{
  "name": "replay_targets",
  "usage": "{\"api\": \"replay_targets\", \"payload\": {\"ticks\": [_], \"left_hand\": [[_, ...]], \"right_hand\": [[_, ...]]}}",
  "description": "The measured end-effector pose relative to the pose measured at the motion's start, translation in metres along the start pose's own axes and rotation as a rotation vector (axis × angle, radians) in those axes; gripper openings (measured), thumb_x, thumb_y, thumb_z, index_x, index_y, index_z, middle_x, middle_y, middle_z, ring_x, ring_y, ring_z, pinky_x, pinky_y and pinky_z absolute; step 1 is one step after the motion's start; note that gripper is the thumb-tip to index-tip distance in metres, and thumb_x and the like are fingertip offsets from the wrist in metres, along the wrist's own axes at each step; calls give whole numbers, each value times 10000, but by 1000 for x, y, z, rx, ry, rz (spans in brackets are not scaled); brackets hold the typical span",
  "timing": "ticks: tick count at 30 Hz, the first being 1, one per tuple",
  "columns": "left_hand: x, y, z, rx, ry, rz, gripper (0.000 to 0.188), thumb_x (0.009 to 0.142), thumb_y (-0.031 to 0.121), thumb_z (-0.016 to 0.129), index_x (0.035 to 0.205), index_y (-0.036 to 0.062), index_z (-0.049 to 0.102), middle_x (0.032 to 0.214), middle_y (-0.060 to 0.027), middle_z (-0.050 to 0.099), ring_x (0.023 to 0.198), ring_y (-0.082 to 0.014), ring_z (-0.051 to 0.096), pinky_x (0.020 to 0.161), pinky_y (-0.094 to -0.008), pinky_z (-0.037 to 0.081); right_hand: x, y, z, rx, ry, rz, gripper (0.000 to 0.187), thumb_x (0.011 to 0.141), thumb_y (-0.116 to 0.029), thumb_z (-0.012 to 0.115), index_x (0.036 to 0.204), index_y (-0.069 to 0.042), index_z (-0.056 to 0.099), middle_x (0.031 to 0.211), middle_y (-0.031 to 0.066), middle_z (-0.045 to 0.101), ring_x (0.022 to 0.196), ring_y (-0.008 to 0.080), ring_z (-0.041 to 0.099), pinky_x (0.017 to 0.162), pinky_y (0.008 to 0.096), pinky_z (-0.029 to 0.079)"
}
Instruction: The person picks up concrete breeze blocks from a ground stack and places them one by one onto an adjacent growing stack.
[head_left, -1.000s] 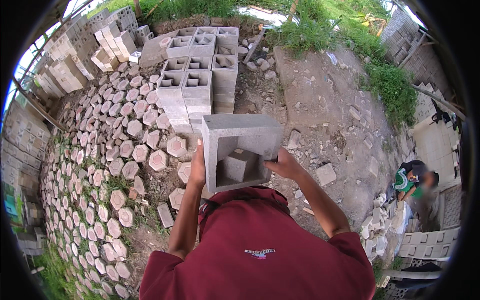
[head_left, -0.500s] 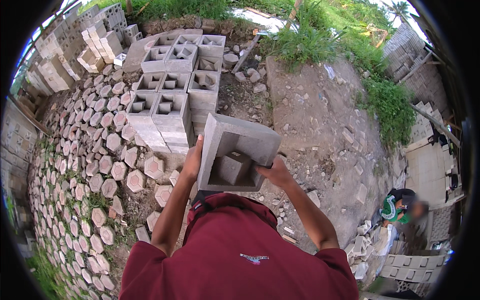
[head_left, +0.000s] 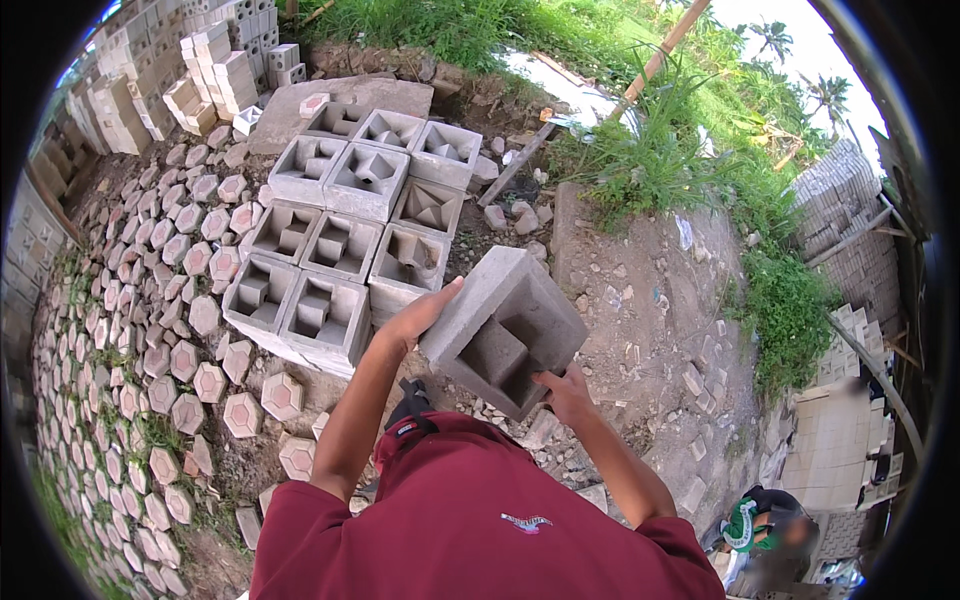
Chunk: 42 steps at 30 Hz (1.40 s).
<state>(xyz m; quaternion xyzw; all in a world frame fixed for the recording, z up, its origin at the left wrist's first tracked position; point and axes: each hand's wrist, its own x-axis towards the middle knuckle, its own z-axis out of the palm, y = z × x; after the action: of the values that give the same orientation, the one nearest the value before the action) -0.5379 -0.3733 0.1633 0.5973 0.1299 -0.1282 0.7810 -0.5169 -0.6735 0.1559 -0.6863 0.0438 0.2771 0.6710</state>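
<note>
Rubbly dirt ground (head_left: 650, 320), green grass (head_left: 430, 30) beyond, bright sky (head_left: 800, 58).

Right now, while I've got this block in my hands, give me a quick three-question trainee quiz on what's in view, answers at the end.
1. How many hands hold the concrete block? A, none; B, one; C, two.
2. True or false: hexagonal pavers lie to the left of the stacked blocks.
3. Fill in: the camera wearer's shirt is ____.

Key: 1. C, the left hand and right hand. 2. True. 3. Dark red.
</note>
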Motion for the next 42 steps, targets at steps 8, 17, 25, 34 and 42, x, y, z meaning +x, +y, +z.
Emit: {"api": "replay_targets", "payload": {"ticks": [8,17,25,34,42], "left_hand": [[56,23,-53,-555,194,107,716,906,598,315,1309,14,411,1301,-125,452,1221,-212,404,977,-429,328],[178,-6,-56,-936,531,36,774,852,687,341,1310,68,416,1288,-104,452,1224,-248,387,974,-479,316],[290,-12,-107,-1335,763,136,467,880,392,423,1238,105,511,1287,-119,509,1211,-336,440,1029,-542,277],[344,15,-148,-1460,1129,175,710,915,577,221,1403,69,306,1462,-123,297,1346,-308,274,1107,-476,170],[381,-39,-190,-1466,1158,365,812,892,662,157,1445,68,206,1499,-98,221,1373,-274,226,1127,-418,125]], "right_hand": [[119,-63,33,329,-111,250,228,783,0,538,1010,9,526,983,109,578,910,244,582,883,391,452],[296,-94,51,-81,-99,207,405,732,-49,654,1081,-27,449,991,136,544,864,286,590,720,509,529],[459,-96,84,-336,-424,180,364,716,-50,651,1038,5,491,920,119,581,828,259,597,602,443,539],[544,-95,122,-322,-480,312,479,690,-35,665,1110,-12,437,980,128,567,870,267,587,623,473,533],[564,-101,148,-336,-476,324,505,682,-49,692,1096,-2,405,1005,138,534,893,284,568,662,522,500]]}}
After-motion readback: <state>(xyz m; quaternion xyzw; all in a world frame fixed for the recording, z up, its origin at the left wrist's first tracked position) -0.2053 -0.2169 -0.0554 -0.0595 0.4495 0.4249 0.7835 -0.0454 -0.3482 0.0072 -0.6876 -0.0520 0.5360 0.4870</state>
